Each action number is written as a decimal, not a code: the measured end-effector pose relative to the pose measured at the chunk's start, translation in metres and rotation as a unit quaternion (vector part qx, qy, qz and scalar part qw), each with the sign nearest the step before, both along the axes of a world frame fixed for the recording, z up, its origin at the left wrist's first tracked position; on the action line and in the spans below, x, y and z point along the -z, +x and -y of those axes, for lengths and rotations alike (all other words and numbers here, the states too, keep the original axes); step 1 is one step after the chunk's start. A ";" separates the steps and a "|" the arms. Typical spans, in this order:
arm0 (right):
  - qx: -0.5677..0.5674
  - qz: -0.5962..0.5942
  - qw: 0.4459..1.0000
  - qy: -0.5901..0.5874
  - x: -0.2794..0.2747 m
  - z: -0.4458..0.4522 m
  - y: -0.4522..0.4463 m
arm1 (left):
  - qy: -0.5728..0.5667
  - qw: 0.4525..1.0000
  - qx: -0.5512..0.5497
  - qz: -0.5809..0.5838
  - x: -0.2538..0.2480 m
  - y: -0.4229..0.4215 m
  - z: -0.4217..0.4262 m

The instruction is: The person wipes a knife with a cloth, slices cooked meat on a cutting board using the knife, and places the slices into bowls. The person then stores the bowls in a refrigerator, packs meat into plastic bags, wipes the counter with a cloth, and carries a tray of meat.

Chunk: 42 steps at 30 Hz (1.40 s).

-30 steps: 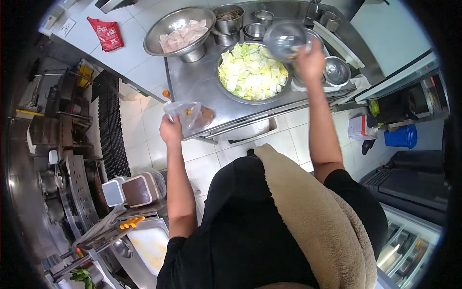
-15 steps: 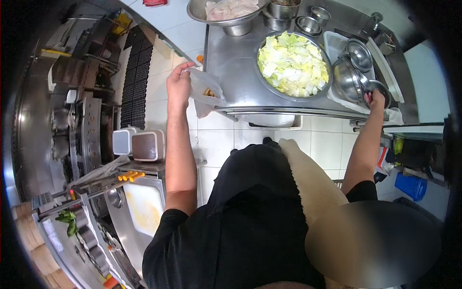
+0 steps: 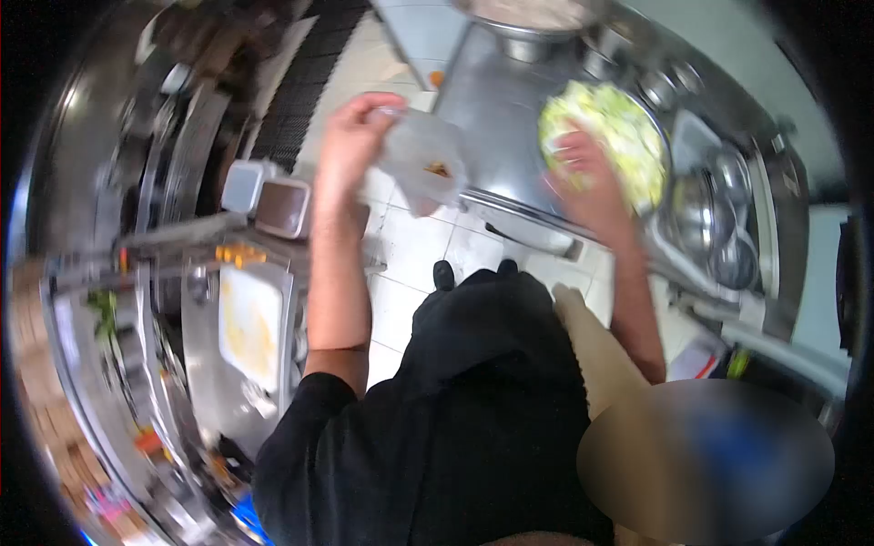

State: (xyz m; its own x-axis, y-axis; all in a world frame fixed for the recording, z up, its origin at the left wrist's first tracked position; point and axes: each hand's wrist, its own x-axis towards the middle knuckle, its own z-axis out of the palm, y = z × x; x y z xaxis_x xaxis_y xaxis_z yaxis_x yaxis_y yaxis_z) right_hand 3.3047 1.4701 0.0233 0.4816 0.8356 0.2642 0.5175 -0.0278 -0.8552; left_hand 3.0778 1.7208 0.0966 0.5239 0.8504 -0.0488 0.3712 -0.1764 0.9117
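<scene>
My left hand (image 3: pixel 358 136) is closed on the top of a clear plastic bag (image 3: pixel 414 150), which hangs from my fingers. A few brownish pieces (image 3: pixel 438 169) show inside the bag; I cannot make out what they are. My right hand (image 3: pixel 590 173) is smeared by motion, in front of the near left part of a wide metal bowl (image 3: pixel 667 155). Chopped pale green cabbage (image 3: pixel 628 136) fills that bowl. Whether the right hand touches the cabbage or holds anything cannot be seen.
Metal bowls (image 3: pixel 696 214) sit in a white bin to the right. A colander (image 3: pixel 523 18) stands at the counter's far edge. To my left are two lidded containers (image 3: pixel 282 207) and a stained white cutting board (image 3: pixel 250 323). White floor tiles (image 3: pixel 410 250) lie between.
My right hand has left the metal bowls on the right and moved left to the cabbage bowl. My left hand still holds the bag. The view has turned, tilting the counter.
</scene>
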 end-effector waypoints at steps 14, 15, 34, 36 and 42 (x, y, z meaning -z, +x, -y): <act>-0.377 -0.281 0.869 -0.158 0.031 -0.129 -0.204 | 0.212 0.974 -0.073 0.030 0.121 -0.204 0.152; -0.407 -0.309 0.837 -0.194 0.022 -0.127 -0.226 | 0.218 0.971 -0.086 -0.052 0.128 -0.203 0.175; -0.783 -0.264 0.452 -0.336 -0.066 0.102 -0.472 | 0.271 0.683 -0.631 -0.250 0.152 -0.355 0.580; -0.811 -0.203 0.463 -0.294 -0.059 0.108 -0.491 | 0.235 0.634 -0.658 -0.331 0.120 -0.358 0.632; -0.836 -0.196 0.481 -0.173 -0.031 0.123 -0.601 | 0.161 0.618 -0.690 -0.340 0.026 -0.325 0.709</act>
State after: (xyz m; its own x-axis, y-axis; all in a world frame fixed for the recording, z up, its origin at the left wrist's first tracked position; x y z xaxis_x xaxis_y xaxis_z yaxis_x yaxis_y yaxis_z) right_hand 2.7033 1.3473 0.0545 -0.9858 0.1022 0.1330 -0.1366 -0.0290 -0.9902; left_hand 2.7532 1.0115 0.0708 -0.7598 0.4875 0.4301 0.6492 0.6042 0.4620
